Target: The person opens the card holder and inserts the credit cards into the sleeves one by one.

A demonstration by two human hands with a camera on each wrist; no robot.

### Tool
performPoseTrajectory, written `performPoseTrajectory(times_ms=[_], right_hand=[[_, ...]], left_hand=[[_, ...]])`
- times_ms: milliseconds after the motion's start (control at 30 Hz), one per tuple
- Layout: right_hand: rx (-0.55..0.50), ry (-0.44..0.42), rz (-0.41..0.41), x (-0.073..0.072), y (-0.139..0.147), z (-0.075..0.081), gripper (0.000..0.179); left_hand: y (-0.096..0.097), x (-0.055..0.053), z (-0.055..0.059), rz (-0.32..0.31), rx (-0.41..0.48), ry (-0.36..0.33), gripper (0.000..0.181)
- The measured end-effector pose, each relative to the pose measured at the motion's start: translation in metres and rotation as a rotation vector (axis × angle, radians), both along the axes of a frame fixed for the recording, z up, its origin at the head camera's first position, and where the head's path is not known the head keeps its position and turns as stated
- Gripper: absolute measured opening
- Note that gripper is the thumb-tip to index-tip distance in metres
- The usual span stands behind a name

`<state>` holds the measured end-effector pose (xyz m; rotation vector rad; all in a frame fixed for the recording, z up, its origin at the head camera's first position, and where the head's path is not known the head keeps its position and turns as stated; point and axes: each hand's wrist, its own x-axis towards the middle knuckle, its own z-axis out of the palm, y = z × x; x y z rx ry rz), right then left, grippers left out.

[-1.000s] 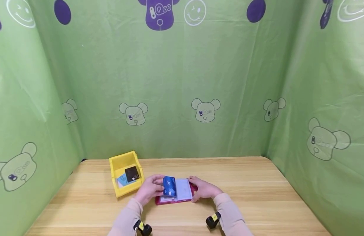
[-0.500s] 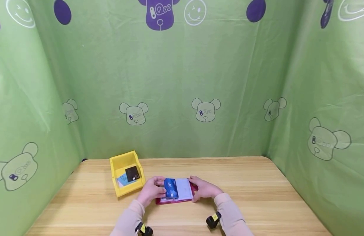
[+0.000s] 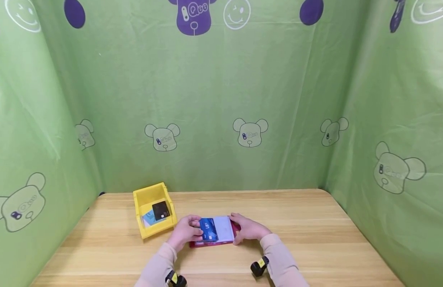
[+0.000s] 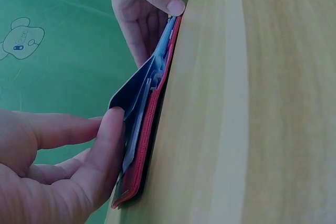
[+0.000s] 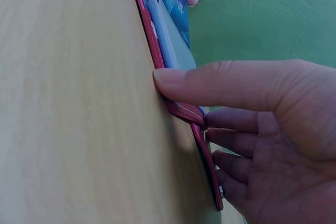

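The left hand (image 3: 185, 231) pinches a blue card (image 3: 209, 229) over the left side of an open red card holder (image 3: 225, 230) on the bench (image 3: 296, 239); whether its edge is tucked in is hard to tell. The right hand (image 3: 251, 229) grips the holder's right end between thumb and fingers (a yellow bin (image 3: 160, 229) sits farther left).

Head view looks forward-down from afar; close wrist views, seemingly opposed, share the wallet (image 4: 148, 124).
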<state>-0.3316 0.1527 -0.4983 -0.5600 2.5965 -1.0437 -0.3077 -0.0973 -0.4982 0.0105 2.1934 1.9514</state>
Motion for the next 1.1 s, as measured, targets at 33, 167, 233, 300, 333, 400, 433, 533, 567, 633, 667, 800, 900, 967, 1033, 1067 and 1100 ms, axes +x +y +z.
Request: performPoseTrajectory(times_ms=[33, 167, 233, 300, 333, 400, 433, 533, 567, 633, 667, 800, 900, 967, 1033, 1067, 1100], right_hand=[[0.0, 0.003, 0.002, -0.0002, -0.0001, -0.0001, 0.092], [0.001, 0.006, 0.003, -0.0007, -0.0001, -0.0008, 0.092], [0.001, 0.009, 0.003, -0.0011, 0.0, -0.001, 0.092], [0.002, 0.014, 0.005, -0.0013, -0.0001, -0.0004, 0.092], [0.004, 0.015, 0.007, -0.0013, -0.0001, -0.0002, 0.092], [0.005, 0.021, 0.011, -0.0014, -0.0001, -0.0002, 0.092], [0.007, 0.023, 0.013, -0.0014, -0.0001, -0.0004, 0.092], [0.008, 0.025, 0.017, -0.0007, 0.0002, -0.0006, 0.092], [0.006, 0.026, 0.016, -0.0005, 0.0004, -0.0009, 0.092], [0.004, 0.028, 0.016, -0.0003, 0.0007, -0.0013, 0.092], [0.003, 0.028, 0.017, 0.0, 0.0007, -0.0012, 0.092], [0.002, 0.027, 0.016, -0.0002, 0.0007, -0.0016, 0.092], [0.002, 0.021, 0.011, 0.0001, 0.0004, -0.0012, 0.092], [0.005, 0.022, 0.011, -0.0003, 0.0005, -0.0013, 0.092], [0.008, 0.026, 0.013, -0.001, 0.0007, -0.0018, 0.092], [0.011, 0.027, 0.014, -0.0013, 0.0008, -0.0018, 0.092], [0.013, 0.028, 0.014, -0.0016, 0.0009, -0.0018, 0.092]], left_hand=[[0.0, 0.0003, 0.0005, 0.001, -0.007, -0.003, 0.054], [0.0008, 0.0009, 0.0023, 0.001, -0.036, -0.005, 0.054], [0.0012, 0.0009, 0.0032, 0.0, -0.043, -0.003, 0.053], [0.0012, 0.001, 0.0041, 0.003, -0.051, 0.005, 0.053], [0.001, 0.0009, 0.0043, 0.006, -0.055, 0.011, 0.052], [0.0009, 0.0013, 0.0053, 0.013, -0.066, 0.022, 0.052], [0.0008, 0.0015, 0.0057, 0.017, -0.072, 0.027, 0.051], [0.0017, 0.002, 0.007, 0.023, -0.091, 0.042, 0.05], [0.0025, 0.0025, 0.0074, 0.024, -0.093, 0.047, 0.051], [0.0044, 0.0029, 0.007, 0.027, -0.1, 0.051, 0.052], [0.0054, 0.0033, 0.0066, 0.03, -0.102, 0.054, 0.053], [0.0081, 0.004, 0.0047, 0.041, -0.105, 0.053, 0.054], [0.0078, 0.0048, 0.0059, 0.035, -0.099, 0.046, 0.055], [0.0072, 0.0061, 0.0073, 0.026, -0.099, 0.037, 0.055], [0.0067, 0.0066, 0.0069, 0.014, -0.094, 0.035, 0.055], [0.0066, 0.0069, 0.0065, 0.009, -0.091, 0.035, 0.054], [0.0065, 0.007, 0.0059, 0.004, -0.093, 0.035, 0.053]])
